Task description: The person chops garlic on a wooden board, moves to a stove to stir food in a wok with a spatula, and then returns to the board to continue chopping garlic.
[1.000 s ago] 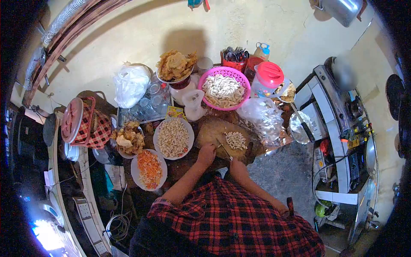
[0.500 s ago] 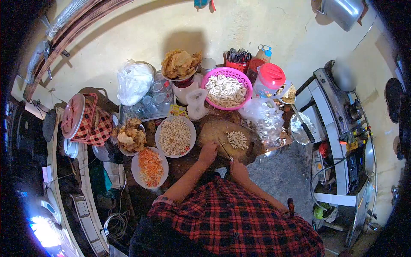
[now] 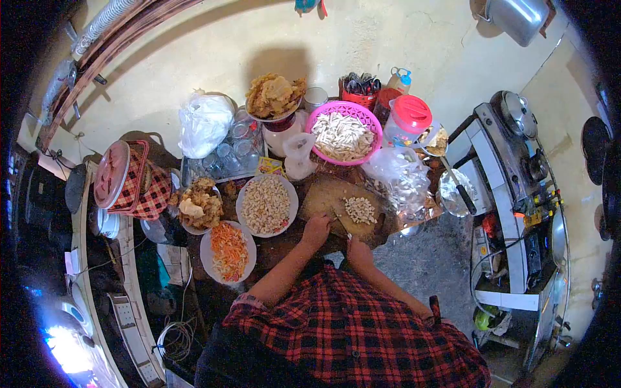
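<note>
On the wooden cutting board, a thin knife slants between my two hands. My right hand is closed at the knife's near end, with a small pale spot showing at its fingertips. Left of the blade, my left hand rests on the board with its fingers curled; whatever lies under them is hidden. A small heap of chopped pale pieces lies on the board just beyond the knife. Left of the board is a white bowl of diced pale pieces.
A pink basket holds pale strips behind the board. Shredded orange and white vegetables fill a plate. Fried food sits at the left. A plastic bag and a red-lidded jug stand right, and a stove farther right.
The hands and knife stay almost in place, shifting only slightly. At the stove, a blurred pale shape over the pot is gone, and the pot's lid now shows clearly.
</note>
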Motion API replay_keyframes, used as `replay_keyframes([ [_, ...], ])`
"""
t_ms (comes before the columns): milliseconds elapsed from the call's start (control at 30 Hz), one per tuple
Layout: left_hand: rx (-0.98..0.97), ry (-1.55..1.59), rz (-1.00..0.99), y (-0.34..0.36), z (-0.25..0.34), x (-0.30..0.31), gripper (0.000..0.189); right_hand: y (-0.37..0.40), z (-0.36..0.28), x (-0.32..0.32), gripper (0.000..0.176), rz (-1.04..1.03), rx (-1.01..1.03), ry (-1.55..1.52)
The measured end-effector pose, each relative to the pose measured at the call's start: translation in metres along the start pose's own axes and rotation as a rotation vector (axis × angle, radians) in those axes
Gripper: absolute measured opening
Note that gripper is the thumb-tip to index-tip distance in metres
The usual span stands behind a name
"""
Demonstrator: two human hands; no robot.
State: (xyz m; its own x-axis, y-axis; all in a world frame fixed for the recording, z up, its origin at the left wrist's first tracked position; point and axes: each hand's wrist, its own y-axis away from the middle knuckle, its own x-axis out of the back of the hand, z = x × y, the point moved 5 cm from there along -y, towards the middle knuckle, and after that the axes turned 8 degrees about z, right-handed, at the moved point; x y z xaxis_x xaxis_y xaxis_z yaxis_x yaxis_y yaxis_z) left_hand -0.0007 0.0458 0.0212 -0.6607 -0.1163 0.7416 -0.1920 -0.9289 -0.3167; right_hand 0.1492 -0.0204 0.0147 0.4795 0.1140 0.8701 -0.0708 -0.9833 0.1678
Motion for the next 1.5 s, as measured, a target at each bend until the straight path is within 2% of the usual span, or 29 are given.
replay_keyframes([
  [67,-0.005,-0.045,-0.026,0.000,-0.001,-0.001,0.011,0.002,0.001,0.000,0.027,-0.002,-0.031,0.007],
  [133,-0.021,-0.030,0.024,0.002,-0.001,-0.001,0.011,0.009,0.001,0.001,0.026,0.073,0.079,-0.102],
  [433,-0.077,-0.014,0.080,0.002,0.007,0.007,0.011,-0.003,0.010,-0.021,0.027,0.047,0.055,0.021],
  [533,0.006,-0.002,0.023,0.002,0.000,0.003,0.011,0.004,0.000,-0.008,0.027,0.090,0.077,-0.038],
  [667,-0.043,0.025,0.043,0.005,-0.002,0.003,0.013,0.011,0.000,-0.005,0.027,0.058,0.058,-0.017],
  [833,-0.085,-0.025,0.080,0.004,0.004,0.010,0.013,0.009,-0.003,-0.007,0.029,0.100,0.143,0.010],
  [933,-0.009,0.002,0.024,0.004,-0.010,-0.004,0.013,0.004,-0.010,-0.001,0.029,0.053,0.080,0.001],
  [1033,0.030,-0.025,0.026,0.002,0.003,0.011,0.013,0.005,-0.006,-0.007,0.028,0.074,0.081,-0.029],
  [1133,0.012,0.007,0.090,0.003,-0.003,0.006,0.013,0.013,-0.012,0.003,0.027,0.079,0.118,-0.037],
  [1367,0.014,0.010,0.048,0.004,-0.006,0.002,0.013,0.007,-0.013,-0.002,0.029,0.072,0.126,-0.015],
  [1500,0.007,0.001,0.096,0.005,-0.005,0.004,0.013,0.004,-0.014,-0.006,0.029,0.055,0.047,-0.017],
])
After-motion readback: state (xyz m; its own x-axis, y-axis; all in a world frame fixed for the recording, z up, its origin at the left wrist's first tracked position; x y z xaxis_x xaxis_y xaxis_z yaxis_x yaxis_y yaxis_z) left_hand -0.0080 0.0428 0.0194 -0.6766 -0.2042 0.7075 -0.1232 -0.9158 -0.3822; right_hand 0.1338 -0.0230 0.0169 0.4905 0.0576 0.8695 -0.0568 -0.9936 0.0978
